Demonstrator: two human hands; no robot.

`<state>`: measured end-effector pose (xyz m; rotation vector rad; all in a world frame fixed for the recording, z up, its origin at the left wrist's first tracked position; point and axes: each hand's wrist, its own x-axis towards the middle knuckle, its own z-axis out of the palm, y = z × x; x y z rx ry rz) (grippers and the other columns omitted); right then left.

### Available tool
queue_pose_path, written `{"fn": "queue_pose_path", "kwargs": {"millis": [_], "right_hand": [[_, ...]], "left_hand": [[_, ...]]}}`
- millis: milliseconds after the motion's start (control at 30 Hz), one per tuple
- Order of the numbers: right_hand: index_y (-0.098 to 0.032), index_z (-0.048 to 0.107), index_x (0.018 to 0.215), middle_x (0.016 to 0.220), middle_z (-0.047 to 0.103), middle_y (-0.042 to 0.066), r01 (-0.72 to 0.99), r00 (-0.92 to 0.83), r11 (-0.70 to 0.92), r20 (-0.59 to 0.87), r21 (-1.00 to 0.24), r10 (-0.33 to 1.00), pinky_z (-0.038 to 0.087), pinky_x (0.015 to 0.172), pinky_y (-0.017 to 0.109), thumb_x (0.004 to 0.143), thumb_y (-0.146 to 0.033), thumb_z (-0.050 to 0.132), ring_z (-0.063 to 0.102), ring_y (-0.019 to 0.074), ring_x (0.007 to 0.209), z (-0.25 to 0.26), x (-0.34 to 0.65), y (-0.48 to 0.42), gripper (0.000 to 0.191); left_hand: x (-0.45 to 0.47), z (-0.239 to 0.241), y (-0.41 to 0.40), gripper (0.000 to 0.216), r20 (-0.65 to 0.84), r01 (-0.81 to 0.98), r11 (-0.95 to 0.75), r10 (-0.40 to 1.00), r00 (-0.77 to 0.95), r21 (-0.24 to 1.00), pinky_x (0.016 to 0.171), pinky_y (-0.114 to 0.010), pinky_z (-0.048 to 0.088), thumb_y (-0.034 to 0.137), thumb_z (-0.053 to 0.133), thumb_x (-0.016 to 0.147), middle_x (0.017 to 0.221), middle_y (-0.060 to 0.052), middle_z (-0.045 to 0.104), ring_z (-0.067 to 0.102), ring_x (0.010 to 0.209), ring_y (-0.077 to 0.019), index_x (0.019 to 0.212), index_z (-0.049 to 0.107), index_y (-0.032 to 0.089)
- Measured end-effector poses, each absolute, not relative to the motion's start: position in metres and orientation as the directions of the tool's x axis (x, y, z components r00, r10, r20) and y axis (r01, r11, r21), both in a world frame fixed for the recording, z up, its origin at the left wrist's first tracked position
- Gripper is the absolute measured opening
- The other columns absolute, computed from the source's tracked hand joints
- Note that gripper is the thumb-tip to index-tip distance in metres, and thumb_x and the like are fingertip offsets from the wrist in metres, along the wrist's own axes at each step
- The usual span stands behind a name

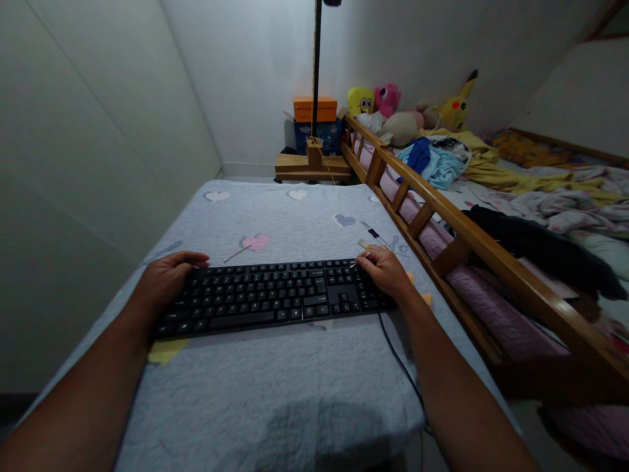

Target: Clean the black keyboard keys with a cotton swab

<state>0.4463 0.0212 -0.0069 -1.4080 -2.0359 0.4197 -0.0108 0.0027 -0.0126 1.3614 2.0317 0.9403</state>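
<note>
A black keyboard [265, 295] lies on the light blue quilted cover, its keys facing up. My left hand [170, 278] grips its left end, with the fingers along the back corner and the thumb side by the keys. Over the number pad at the right end, my right hand [386, 270] pinches a small white-tipped stick, seemingly a cotton swab [353, 265]. Most of that stick is hidden by the fingers. Behind the keyboard, another cotton swab [237, 253] rests by a pink heart print. The keyboard's black cable [400, 367] runs down past my right forearm.
A thin item with a black band [373, 233] lies beyond my right hand. Along the right runs a wooden bed rail [432, 203], with clothes and plush toys [400, 128] behind it. At the back stand a wooden base with a pole [314, 160] and an orange box [322, 108].
</note>
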Motion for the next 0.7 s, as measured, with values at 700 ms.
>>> {"fn": "queue_pose_path", "kwargs": {"millis": [700], "right_hand": [[-0.023,0.061,0.072,0.084,0.067,0.005,0.788,-0.113,0.293,0.341,-0.541,0.933,0.042,0.088,0.040,0.089,-0.026,0.053,0.058,0.0254,0.094,-0.001,0.463,0.014,0.019]], "left_hand": [[-0.014,-0.015,0.004,0.037,-0.024,0.593,0.237,0.938,-0.345,0.769,0.099,-0.044,0.052,0.032,0.055,0.064,0.097,-0.006,0.080,0.071,0.097,-0.0298,0.092,0.075,0.020]]}}
